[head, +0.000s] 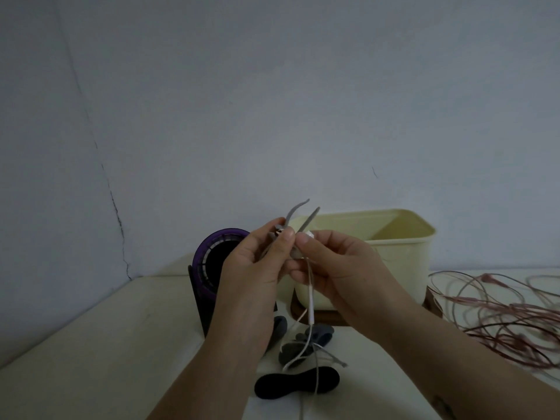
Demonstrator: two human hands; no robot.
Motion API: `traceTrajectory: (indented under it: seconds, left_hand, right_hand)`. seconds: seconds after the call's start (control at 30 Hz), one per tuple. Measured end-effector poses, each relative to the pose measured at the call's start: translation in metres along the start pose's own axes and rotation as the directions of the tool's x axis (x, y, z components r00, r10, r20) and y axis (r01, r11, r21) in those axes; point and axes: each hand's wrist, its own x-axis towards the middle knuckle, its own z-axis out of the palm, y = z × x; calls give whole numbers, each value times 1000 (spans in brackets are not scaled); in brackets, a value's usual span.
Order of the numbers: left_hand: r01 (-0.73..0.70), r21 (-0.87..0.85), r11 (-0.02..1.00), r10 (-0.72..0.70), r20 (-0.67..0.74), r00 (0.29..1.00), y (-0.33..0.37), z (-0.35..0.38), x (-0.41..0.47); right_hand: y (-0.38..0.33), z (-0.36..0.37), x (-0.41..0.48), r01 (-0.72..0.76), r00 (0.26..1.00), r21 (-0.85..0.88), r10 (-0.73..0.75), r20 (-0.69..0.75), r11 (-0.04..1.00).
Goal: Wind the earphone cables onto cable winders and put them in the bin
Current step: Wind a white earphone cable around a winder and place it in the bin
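My left hand (257, 265) pinches a grey cable winder (295, 215) whose two flaps stick up above my fingers. My right hand (336, 265) pinches a white earphone cable (311, 301) by its earbud end, right against the winder. The cable hangs down past an inline remote to the table. A cream bin (403, 256) stands just behind my hands. A black winder (298, 383) and several grey winders (318, 334) lie on the table below my hands.
A purple and black cylinder (212, 262) stands left of the bin. A tangle of pinkish earphone cables (500, 316) lies at the right. The bin rests on a dark tray (321, 319). The white table (106, 353) meets a wall behind.
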Motion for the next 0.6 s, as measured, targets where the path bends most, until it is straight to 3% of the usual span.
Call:
traceTrajectory:
  seconds: [0.33, 0.47, 0.6]
  left_hand:
    - [129, 206, 970, -173, 215, 961, 21, -25, 10]
    - [118, 262, 958, -172, 192, 966, 21, -24, 9]
    - [116, 198, 973, -143, 130, 981, 23, -22, 10]
  right_hand:
    - [-9, -14, 6, 0, 999, -219, 7, 31, 976]
    - [-12, -17, 6, -19, 996, -264, 41, 75, 964]
    - [-11, -25, 7, -51, 978, -177, 85, 189, 983]
